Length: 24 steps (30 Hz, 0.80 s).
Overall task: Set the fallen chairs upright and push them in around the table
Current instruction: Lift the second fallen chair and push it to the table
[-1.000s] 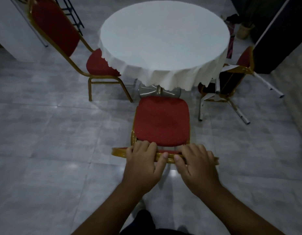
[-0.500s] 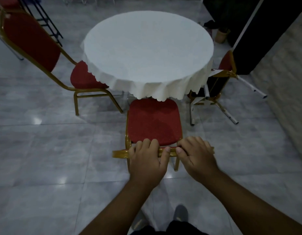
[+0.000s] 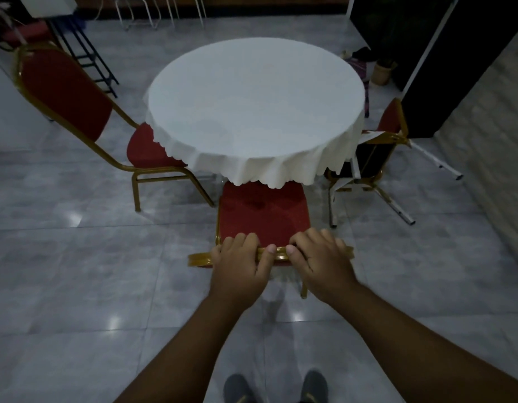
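Observation:
A round table with a white cloth (image 3: pixel 255 112) stands in the middle. Directly in front of me an upright red chair with a gold frame (image 3: pixel 260 216) has its seat front tucked under the cloth's hem. My left hand (image 3: pixel 239 264) and my right hand (image 3: pixel 320 261) both grip the gold top rail of its backrest, side by side. A second red chair (image 3: pixel 68 91) stands upright at the table's left, seat partly under the cloth. At the right a third red chair (image 3: pixel 380 149) lies tipped over, its legs pointing out towards me and to the right.
Grey glossy floor tiles surround the table. A black metal rack (image 3: pixel 86 56) stands at the back left, light chair legs at the back wall. A dark partition (image 3: pixel 426 68) and a basket (image 3: pixel 381 74) lie at the back right. My shoes (image 3: pixel 276 388) show at the bottom edge.
The chair in my hands has slid forward, its seat now partly under the tablecloth. Both hands stay on the top rail.

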Tool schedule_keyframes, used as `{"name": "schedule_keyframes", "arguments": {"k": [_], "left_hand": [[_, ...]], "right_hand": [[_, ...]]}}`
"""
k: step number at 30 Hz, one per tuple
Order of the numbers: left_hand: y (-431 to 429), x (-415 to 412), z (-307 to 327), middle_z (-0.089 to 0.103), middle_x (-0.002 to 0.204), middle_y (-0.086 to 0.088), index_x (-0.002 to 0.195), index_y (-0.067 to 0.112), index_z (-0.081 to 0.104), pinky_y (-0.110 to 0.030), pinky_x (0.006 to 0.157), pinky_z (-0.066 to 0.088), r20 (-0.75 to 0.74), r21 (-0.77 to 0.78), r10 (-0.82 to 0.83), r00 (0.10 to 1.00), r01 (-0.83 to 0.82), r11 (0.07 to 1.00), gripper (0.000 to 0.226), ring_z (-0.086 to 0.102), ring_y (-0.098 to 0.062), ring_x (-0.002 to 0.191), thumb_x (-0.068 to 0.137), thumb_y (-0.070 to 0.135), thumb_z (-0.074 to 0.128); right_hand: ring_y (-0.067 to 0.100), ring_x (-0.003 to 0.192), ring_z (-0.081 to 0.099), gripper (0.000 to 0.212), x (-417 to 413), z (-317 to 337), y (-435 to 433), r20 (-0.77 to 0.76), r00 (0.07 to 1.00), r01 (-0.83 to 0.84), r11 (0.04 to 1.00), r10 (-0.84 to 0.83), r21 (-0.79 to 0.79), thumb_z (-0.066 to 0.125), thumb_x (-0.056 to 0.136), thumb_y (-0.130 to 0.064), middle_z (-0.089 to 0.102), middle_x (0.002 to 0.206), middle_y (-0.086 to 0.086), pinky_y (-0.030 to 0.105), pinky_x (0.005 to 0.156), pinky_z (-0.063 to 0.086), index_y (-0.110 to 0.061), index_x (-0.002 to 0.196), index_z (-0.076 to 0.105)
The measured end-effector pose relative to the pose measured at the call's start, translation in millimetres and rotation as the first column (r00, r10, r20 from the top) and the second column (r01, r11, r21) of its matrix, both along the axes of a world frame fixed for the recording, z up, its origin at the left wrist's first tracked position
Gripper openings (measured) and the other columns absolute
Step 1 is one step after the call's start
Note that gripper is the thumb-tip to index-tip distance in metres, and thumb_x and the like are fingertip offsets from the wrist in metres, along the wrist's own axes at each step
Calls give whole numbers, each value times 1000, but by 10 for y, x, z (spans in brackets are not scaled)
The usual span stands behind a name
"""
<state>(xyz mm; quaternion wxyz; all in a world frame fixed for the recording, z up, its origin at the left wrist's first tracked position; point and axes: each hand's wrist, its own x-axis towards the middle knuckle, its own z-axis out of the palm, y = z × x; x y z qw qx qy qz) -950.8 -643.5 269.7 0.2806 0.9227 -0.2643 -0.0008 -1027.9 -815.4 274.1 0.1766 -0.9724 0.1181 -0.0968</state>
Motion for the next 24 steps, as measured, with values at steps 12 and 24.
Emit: {"name": "schedule_keyframes", "arguments": {"k": [12,24], "left_hand": [[67,110,72,48,73,11,76,29,43,-43,82,38,-62,-2,-20,998,20,1000,35,46,-14,75,94,58,34],[-1037,113,400,63,124,5,124,25,60,-40,103,32,-53,196,-261,964,266,944,49,52,-18,117,97,59,37]], "right_hand": [[14,85,41,34,53,1,155,-22,997,77,997,-77,21,28,97,-53,51,89,-12,38,81,37,-34,98,56],[20,120,48,55,-181,298,-928,-178,944,268,960,-279,-84,25,91,-64,59,128,-6,41,100,33,-33,126,55]]}}
